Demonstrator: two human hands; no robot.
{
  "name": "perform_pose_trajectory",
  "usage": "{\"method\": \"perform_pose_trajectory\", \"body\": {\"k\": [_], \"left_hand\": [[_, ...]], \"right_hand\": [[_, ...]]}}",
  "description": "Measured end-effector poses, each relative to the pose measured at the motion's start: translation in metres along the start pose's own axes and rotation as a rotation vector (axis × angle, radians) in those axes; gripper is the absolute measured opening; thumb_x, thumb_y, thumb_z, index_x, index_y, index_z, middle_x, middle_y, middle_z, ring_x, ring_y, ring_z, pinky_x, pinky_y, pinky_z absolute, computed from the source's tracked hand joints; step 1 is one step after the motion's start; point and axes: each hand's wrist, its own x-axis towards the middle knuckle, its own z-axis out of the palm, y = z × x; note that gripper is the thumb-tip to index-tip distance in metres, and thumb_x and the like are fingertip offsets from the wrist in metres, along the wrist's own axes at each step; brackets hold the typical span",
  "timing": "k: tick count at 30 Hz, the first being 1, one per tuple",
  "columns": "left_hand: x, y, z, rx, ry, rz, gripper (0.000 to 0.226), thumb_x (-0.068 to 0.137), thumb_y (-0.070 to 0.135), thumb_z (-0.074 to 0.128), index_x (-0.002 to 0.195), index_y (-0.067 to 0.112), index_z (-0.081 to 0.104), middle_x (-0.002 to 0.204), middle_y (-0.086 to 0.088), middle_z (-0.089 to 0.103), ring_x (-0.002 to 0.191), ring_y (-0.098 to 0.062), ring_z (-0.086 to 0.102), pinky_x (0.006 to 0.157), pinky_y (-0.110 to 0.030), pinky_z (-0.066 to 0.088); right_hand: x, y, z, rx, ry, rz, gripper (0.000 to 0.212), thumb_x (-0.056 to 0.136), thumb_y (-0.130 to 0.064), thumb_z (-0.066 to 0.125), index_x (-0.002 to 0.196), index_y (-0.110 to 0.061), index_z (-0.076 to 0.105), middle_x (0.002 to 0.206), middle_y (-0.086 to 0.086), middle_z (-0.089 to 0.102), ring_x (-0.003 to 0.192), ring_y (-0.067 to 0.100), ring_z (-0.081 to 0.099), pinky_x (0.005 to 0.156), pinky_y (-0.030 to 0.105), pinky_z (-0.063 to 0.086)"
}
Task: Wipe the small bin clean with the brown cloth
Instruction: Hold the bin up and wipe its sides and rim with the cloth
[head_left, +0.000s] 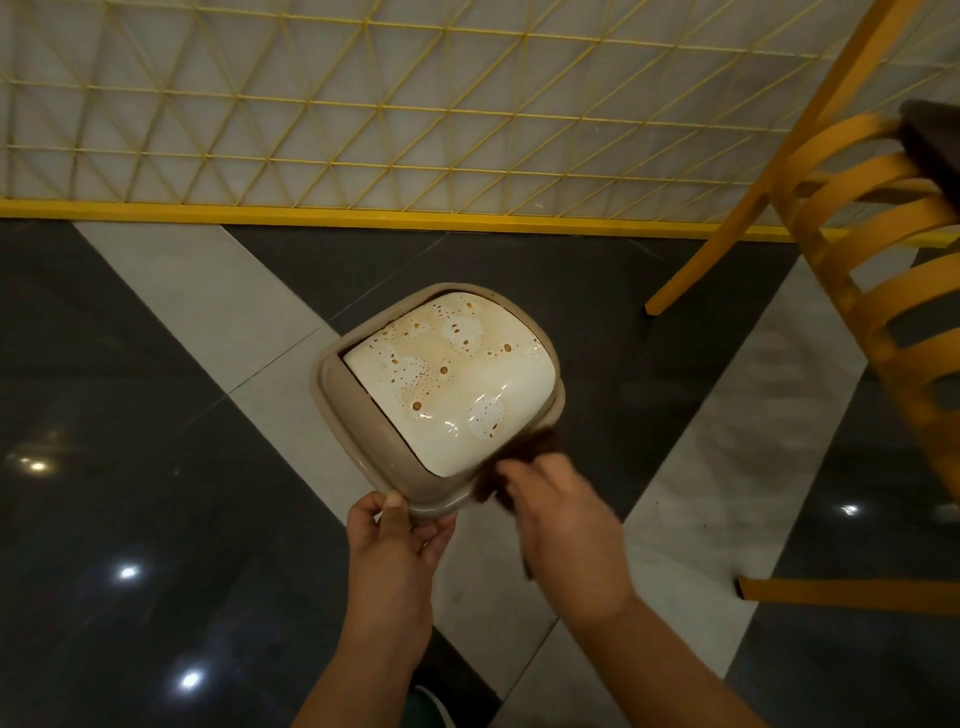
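Observation:
The small bin has a beige rim and a cream swing lid speckled with brown spots and stains. It is held up above the floor. My left hand grips the bin's near rim, thumb on top. My right hand holds the brown cloth bunched in its fingers, and the cloth touches the lid's near right corner and rim. The right hand is blurred by motion.
A yellow wooden chair with a dark seat stands at the right, its legs on the floor. A yellow lattice screen with a yellow base bar runs across the back. Glossy dark and light floor tiles lie below.

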Motion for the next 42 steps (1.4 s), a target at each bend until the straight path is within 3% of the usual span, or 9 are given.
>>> {"method": "perform_pose_trajectory", "body": {"k": [3,5,10,18,23,28,32,37,42], "left_hand": [[-0.002,0.0,-0.002,0.029,0.0,0.015,0.012,0.103,0.02,0.038,0.101,0.016,0.049,0.098,-0.016,0.065,0.092,-0.03,0.066,0.087,-0.04,0.052],[-0.002,0.0,-0.005,0.031,-0.006,0.014,0.012,0.103,0.019,0.038,0.1,0.015,0.049,0.097,-0.016,0.064,0.091,-0.029,0.065,0.088,-0.04,0.052],[0.0,-0.002,-0.002,0.015,-0.011,-0.003,0.012,0.102,0.019,0.039,0.101,0.017,0.05,0.101,-0.014,0.062,0.093,-0.028,0.065,0.086,-0.038,0.052],[0.003,-0.002,-0.008,0.056,-0.033,0.026,0.012,0.103,0.017,0.039,0.1,0.014,0.05,0.096,-0.017,0.065,0.089,-0.03,0.066,0.08,-0.038,0.053],[0.017,0.013,-0.019,0.001,-0.03,0.022,0.012,0.101,0.017,0.043,0.094,0.013,0.053,0.086,-0.01,0.06,0.081,-0.025,0.061,0.081,-0.039,0.052],[0.016,0.009,-0.022,-0.155,0.004,0.009,0.021,0.097,0.029,0.05,0.107,0.013,0.058,0.087,-0.004,0.062,0.092,-0.022,0.066,0.092,-0.041,0.049],[-0.003,-0.003,-0.005,-0.194,-0.018,0.009,0.024,0.096,0.014,0.052,0.119,0.013,0.047,0.102,-0.008,0.063,0.102,-0.026,0.064,0.099,-0.043,0.047],[-0.005,-0.005,0.017,-0.158,-0.044,0.058,0.02,0.098,0.011,0.049,0.116,0.018,0.044,0.118,-0.016,0.06,0.103,-0.026,0.066,0.092,-0.038,0.05],[-0.007,-0.013,0.02,-0.104,-0.006,0.062,0.014,0.099,0.009,0.047,0.106,0.021,0.046,0.118,-0.015,0.06,0.104,-0.027,0.065,0.092,-0.04,0.052]], "right_hand": [[-0.01,-0.004,0.01,-0.011,-0.104,-0.134,0.053,0.064,-0.017,0.085,0.113,-0.019,0.065,0.094,0.001,0.063,0.072,0.015,0.063,0.057,0.026,0.056],[-0.005,0.008,0.007,-0.035,-0.06,-0.137,0.04,0.073,-0.018,0.077,0.112,-0.018,0.066,0.096,0.004,0.063,0.075,0.016,0.063,0.061,0.026,0.056],[0.012,0.023,-0.012,0.029,0.12,0.266,0.025,0.091,-0.021,0.057,0.115,-0.02,0.066,0.106,0.001,0.061,0.083,0.012,0.062,0.072,0.021,0.052],[-0.011,-0.009,0.009,0.08,-0.044,-0.034,0.026,0.09,-0.032,0.046,0.108,-0.027,0.065,0.098,-0.002,0.064,0.076,0.013,0.064,0.059,0.027,0.057],[0.003,0.021,-0.016,0.186,0.124,0.343,0.024,0.095,-0.026,0.05,0.114,-0.025,0.064,0.107,-0.007,0.057,0.086,0.001,0.053,0.078,0.019,0.05],[0.004,0.022,-0.015,0.253,0.118,0.469,0.027,0.096,-0.03,0.049,0.121,-0.031,0.059,0.107,-0.013,0.052,0.093,0.002,0.055,0.08,0.01,0.042],[0.001,0.015,-0.014,0.237,0.149,0.421,0.031,0.096,-0.028,0.05,0.126,-0.027,0.059,0.114,-0.008,0.054,0.096,0.003,0.054,0.089,0.023,0.05],[0.007,0.01,-0.013,0.192,0.138,0.4,0.031,0.097,-0.027,0.05,0.126,-0.025,0.059,0.118,-0.006,0.055,0.094,0.0,0.05,0.087,0.016,0.044],[-0.003,-0.02,0.003,0.121,0.059,0.145,0.022,0.087,-0.019,0.067,0.108,-0.022,0.069,0.099,-0.002,0.063,0.078,0.008,0.062,0.065,0.016,0.052]]}}
